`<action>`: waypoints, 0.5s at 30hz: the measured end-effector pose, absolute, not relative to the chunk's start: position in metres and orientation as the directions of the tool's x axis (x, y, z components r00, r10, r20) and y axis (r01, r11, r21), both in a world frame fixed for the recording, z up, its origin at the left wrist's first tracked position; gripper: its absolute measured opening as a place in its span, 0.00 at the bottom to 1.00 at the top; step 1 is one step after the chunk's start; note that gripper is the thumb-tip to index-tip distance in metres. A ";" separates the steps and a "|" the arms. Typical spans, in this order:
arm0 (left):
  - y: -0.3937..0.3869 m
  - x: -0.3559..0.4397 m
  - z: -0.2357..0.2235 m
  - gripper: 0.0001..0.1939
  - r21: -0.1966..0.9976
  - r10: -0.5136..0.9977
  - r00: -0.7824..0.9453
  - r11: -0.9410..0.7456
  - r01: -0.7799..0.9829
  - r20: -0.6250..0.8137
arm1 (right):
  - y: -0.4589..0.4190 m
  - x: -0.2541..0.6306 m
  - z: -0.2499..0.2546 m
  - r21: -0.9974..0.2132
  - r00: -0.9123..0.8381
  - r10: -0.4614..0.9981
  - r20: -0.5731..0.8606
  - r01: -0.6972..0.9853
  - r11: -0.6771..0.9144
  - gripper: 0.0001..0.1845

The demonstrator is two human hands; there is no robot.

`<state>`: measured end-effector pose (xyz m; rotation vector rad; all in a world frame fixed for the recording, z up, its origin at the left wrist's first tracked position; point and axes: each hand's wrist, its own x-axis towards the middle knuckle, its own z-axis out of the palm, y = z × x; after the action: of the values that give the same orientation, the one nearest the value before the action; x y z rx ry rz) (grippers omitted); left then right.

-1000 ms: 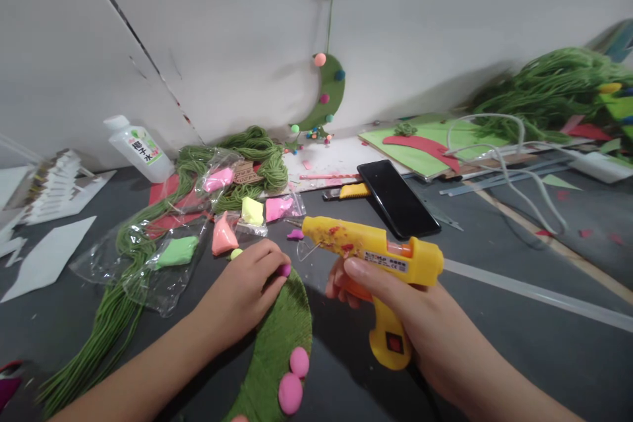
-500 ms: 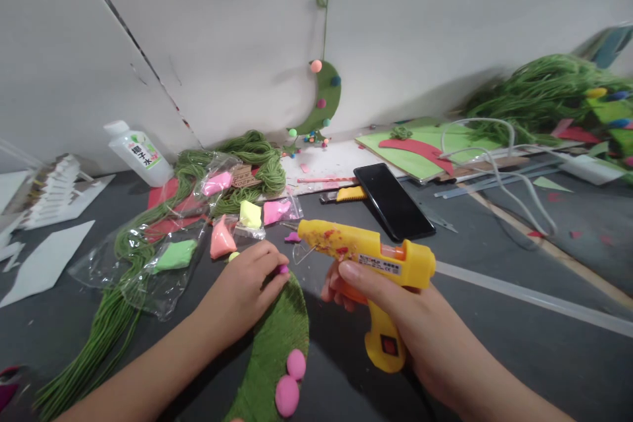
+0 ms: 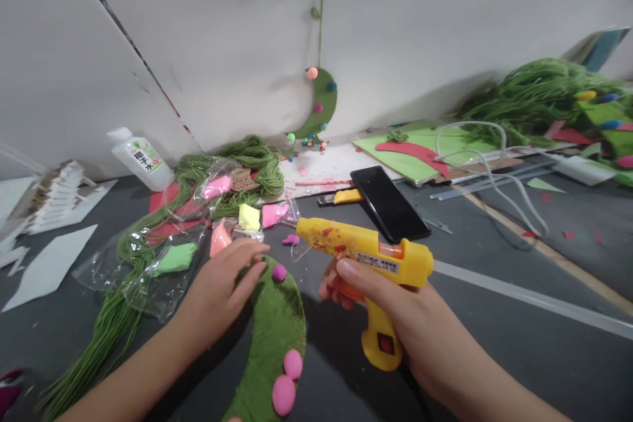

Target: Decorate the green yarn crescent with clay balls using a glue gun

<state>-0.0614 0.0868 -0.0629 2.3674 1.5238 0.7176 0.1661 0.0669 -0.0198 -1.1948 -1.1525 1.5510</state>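
Observation:
My right hand [image 3: 395, 320] is wrapped round the grip of a yellow hot glue gun [image 3: 366, 257], its nozzle pointing left. A green yarn-wrapped crescent [image 3: 270, 336] lies on the dark table below it. A small magenta clay ball [image 3: 279, 271] sits on the crescent's upper end, and two pink balls [image 3: 288, 379] sit lower down. My left hand [image 3: 222, 287] lies with its fingers stretched out on the crescent's upper left edge, just left of the magenta ball, holding nothing.
Bags of coloured clay [image 3: 217, 211] and green yarn [image 3: 232, 168] lie behind my left hand. A black phone [image 3: 388, 203], a yellow utility knife [image 3: 341, 196], a white glue bottle [image 3: 141, 158] and a white cable [image 3: 499, 165] are further back. A finished crescent [image 3: 316, 105] hangs on the wall.
My left hand let go of the magenta ball, opened and drew back to the left; the ball now rests on the crescent. The glue gun stayed nearly still.

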 end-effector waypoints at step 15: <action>0.083 -0.044 -0.068 0.10 0.353 0.885 0.393 -0.461 0.814 0.249 | 0.068 0.167 -0.026 -0.970 -0.179 0.956 -0.230 -0.039 -0.241 0.18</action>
<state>-0.0438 0.0834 -0.0684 2.4719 1.5248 0.6068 0.1673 0.0684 -0.0264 -1.2495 -1.1686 1.5448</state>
